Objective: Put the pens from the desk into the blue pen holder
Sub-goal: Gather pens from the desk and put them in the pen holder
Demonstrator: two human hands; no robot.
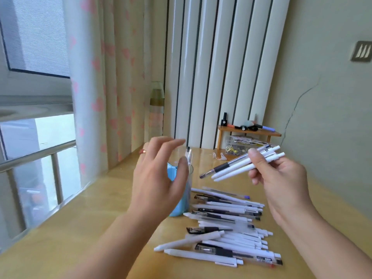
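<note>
progress early: one pen [189, 157] stands in the blue pen holder [181, 198]; my right hand [281, 178] pinches three pens [241, 165], left hand [159, 178] spread; pile of pens [225, 226] remains on desk [100, 218].

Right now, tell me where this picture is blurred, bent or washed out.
Head view: the left hand is smeared by motion blur, fingertips ghosted over the blue pen holder; the right hand and its held pens are sharper; wide-angle distortion bows the radiator and window frame; daylight washes out the lower window.
</note>
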